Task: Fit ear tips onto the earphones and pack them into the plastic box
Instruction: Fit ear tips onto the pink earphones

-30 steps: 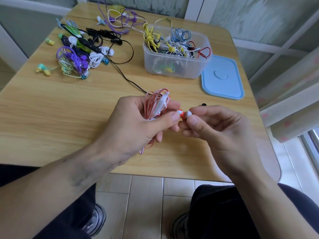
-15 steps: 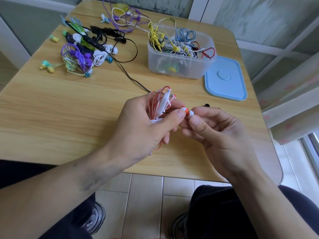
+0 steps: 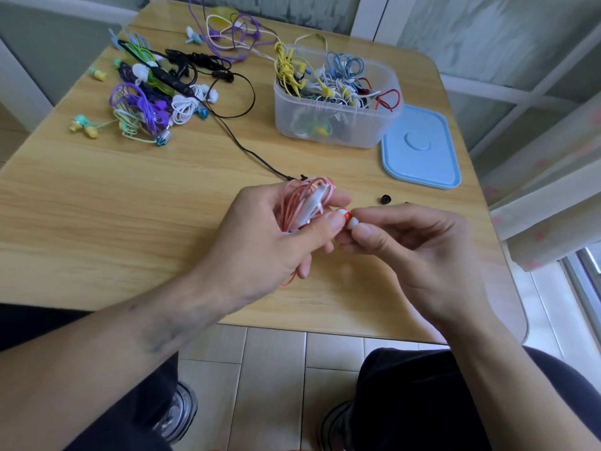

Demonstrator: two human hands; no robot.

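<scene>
1. Head view: I counted one plastic box [image 3: 338,125] near the desk's [image 3: 97,216] far right corner, one blue lid [image 3: 419,148] just beside it at the right edge, and one loose black ear tip [image 3: 385,199].
2. My left hand [image 3: 260,242] gripped one coiled red-and-white earphone [image 3: 305,203] above the near edge.
3. My right hand [image 3: 413,249] pinched a white ear tip [image 3: 353,222] against its red bud.
4. A heap of loose earphones [image 3: 153,96] lay by the far left corner.

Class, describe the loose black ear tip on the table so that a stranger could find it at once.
Start at the blue lid lying flat beside the plastic box. Just nearer than its near-left corner, above the right hand, sits the ear tip: a tiny black ring, alone on bare wood, with no cable.
</scene>
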